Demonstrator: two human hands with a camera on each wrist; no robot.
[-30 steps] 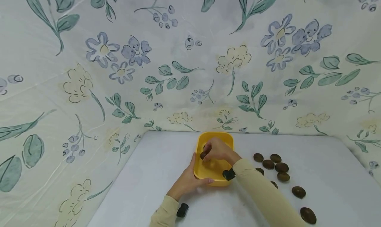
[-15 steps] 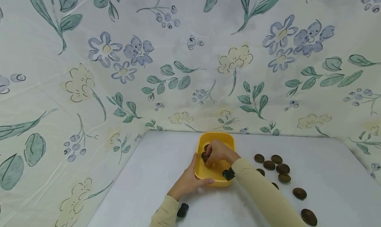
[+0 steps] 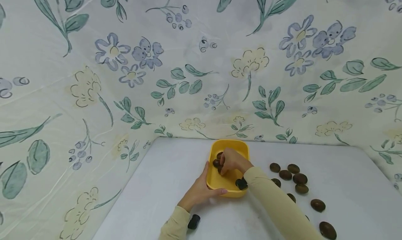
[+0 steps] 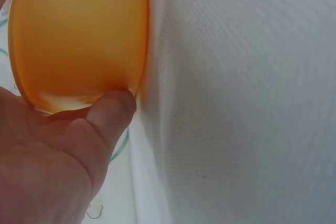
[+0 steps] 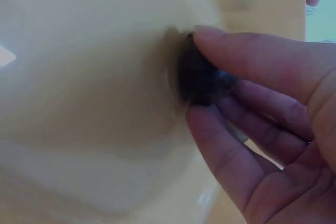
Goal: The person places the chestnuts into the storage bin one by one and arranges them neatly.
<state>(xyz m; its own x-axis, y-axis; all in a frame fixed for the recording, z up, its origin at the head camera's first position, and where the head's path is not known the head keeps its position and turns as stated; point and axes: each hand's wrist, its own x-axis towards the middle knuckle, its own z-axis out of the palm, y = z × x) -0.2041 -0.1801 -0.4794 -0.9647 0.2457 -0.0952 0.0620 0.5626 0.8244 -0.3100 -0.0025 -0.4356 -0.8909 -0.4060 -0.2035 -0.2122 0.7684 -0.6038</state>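
Right hand [image 3: 231,160]: thumb and finger curled in a pinch, parted only by the width of the dark brown piece [image 5: 202,80] they had hold of; the spare fingers were folded behind it. The piece sat low inside the yellow container [image 3: 216,182], towards its left wall. I judged the tip grip suited a small, smooth oval and left room beside its neighbours. Two more, a middle piece [image 3: 216,162] and a far piece [image 3: 220,155], lay along that wall, beyond my fingertips.

Left hand [image 3: 198,189]: thumb bent over the container's near rim, fingers along its left side, gripping the corner, probably to keep it from sliding.

Further out: loose brown pieces [image 3: 300,179] lay scattered on the white table [image 3: 150,198] to the container's right, some nearly touching, others well apart.

Against a second earlier: my right fingertips had come slightly nearer the container's near end, and both neighbouring pieces showed plainly where only a sliver had shown. Left grip unchanged.
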